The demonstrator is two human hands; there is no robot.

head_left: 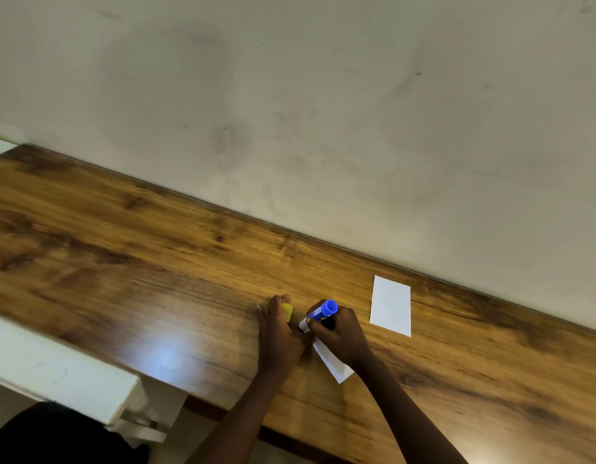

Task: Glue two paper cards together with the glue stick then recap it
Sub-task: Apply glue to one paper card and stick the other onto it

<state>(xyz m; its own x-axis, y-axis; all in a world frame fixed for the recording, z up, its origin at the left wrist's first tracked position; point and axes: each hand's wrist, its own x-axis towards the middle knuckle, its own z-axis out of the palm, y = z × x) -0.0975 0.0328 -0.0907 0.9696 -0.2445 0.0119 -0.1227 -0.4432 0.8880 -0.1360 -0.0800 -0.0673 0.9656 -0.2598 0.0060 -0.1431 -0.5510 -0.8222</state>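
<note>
My right hand (341,334) grips a blue glue stick (322,310), its blue base pointing up and away from me, its tip pressed down on a white paper card (333,361) that lies under the hand. My left hand (278,333) rests flat on the wooden table (139,262) just left of that card, with a yellow cap (287,311) held in its fingers. A second white paper card (391,305) lies flat on the table to the right, apart from both hands.
A plain wall (323,112) rises directly behind the table's far edge. A white surface (55,370) adjoins the table at the lower left, with a dark shape below it.
</note>
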